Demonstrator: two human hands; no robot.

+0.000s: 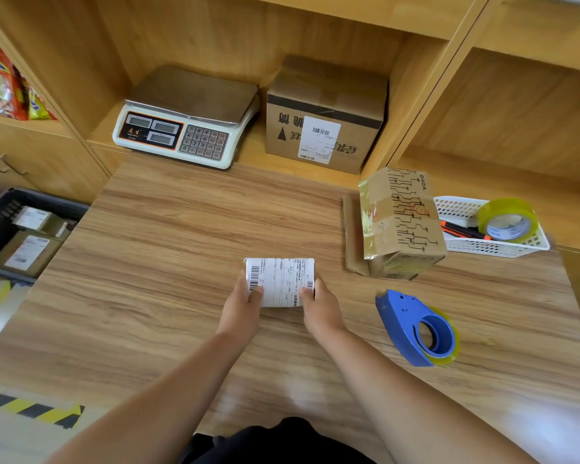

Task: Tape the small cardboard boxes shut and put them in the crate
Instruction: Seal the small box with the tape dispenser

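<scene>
Nearest the person, the left hand (245, 306) and the right hand (319, 304) grip the two near corners of the small box (280, 281), one on each side, with the thumbs pressed on the white shipping label that covers its top. The small box rests on the desk (148, 262), near the middle.

To the right of the right hand, apart from it, a blue tape dispenser (419, 329) lies on its side with a roll of clear tape mounted.

Farther back on the right, a printed cardboard box (406, 222) sits tilted on a flat piece of cardboard; clear tape runs over its left face. Just beside it stands a white basket (496, 246) – contents: a tape roll (508, 220) and an orange-and-black tool (462, 231), type not readable.

At the left edge of the desk, lower down, is the dark crate (0, 209) – contents: at least two labelled parcels (31, 249).

On the shelf behind the desk stand a digital scale (188, 118) and a large carton (325, 115), side by side.
</scene>
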